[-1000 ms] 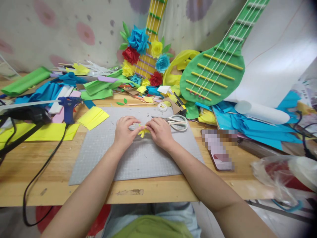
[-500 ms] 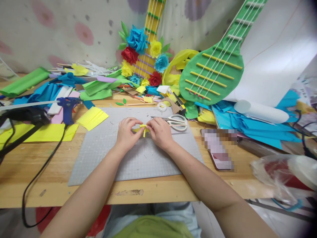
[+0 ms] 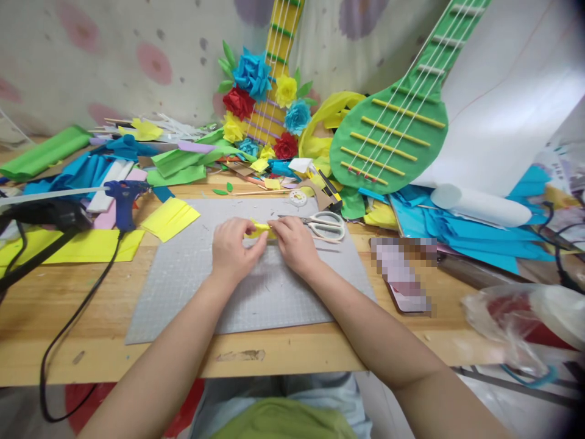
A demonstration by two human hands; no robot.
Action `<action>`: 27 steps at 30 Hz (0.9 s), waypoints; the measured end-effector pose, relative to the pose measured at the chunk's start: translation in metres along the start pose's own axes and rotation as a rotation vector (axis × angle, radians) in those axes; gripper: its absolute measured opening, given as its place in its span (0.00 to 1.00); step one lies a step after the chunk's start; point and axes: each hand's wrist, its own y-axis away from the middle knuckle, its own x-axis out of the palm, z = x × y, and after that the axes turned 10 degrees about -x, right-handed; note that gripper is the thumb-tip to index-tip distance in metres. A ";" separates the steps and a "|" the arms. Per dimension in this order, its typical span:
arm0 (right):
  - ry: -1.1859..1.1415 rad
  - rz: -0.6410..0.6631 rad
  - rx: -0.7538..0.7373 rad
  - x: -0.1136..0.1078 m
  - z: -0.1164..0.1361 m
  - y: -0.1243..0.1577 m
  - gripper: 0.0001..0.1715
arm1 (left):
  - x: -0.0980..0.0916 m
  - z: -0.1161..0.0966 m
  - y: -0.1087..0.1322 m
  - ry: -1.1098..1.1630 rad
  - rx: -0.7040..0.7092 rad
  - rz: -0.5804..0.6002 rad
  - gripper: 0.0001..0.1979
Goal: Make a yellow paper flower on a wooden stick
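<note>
Between my two hands is a small piece of yellow crepe paper [image 3: 260, 228], held just above the grey cutting mat [image 3: 183, 299]. My left hand [image 3: 233, 247] has its fingers curled round the left part of the paper. The fingertips of my right hand [image 3: 295, 244] pinch its right end. Fingers cover much of the piece, so its full shape is hidden. White-handled scissors [image 3: 326, 227] lie on the mat close beside my right hand, blades partly behind it. A white ring-shaped spool [image 3: 298, 197] rests at the mat's far edge.
To the left are a blue glue gun [image 3: 124, 204] with its cord and folded yellow paper [image 3: 171, 218]. Paper scraps line the back, below a yellow flowered paper guitar [image 3: 269, 116] and a green one [image 3: 393, 143]. A phone [image 3: 404, 280] lies right.
My left fingers have shifted slightly and regripped the yellow paper. The narrow strip that hung down between my hands no longer shows. The scissors and other things stay put.
</note>
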 end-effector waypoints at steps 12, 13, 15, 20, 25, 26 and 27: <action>-0.035 0.068 0.048 -0.002 0.006 0.001 0.16 | 0.016 0.008 -0.001 -0.248 -0.099 0.112 0.10; -0.038 0.074 0.051 -0.003 0.006 0.001 0.16 | 0.016 0.009 -0.001 -0.243 -0.108 0.107 0.10; -0.039 0.087 0.053 -0.003 0.006 0.002 0.15 | 0.017 0.011 -0.002 -0.226 -0.137 0.109 0.09; -0.010 0.109 0.068 -0.008 0.002 0.003 0.12 | 0.013 0.022 -0.009 -0.160 -0.233 0.113 0.09; -0.006 0.079 0.063 -0.011 -0.002 0.003 0.09 | 0.005 0.039 -0.018 -0.101 -0.277 0.110 0.11; -0.004 0.077 0.064 -0.011 -0.002 0.003 0.09 | 0.004 0.042 -0.019 -0.095 -0.287 0.100 0.11; -0.002 0.079 0.067 -0.011 -0.002 0.003 0.09 | 0.003 0.044 -0.020 -0.093 -0.296 0.080 0.12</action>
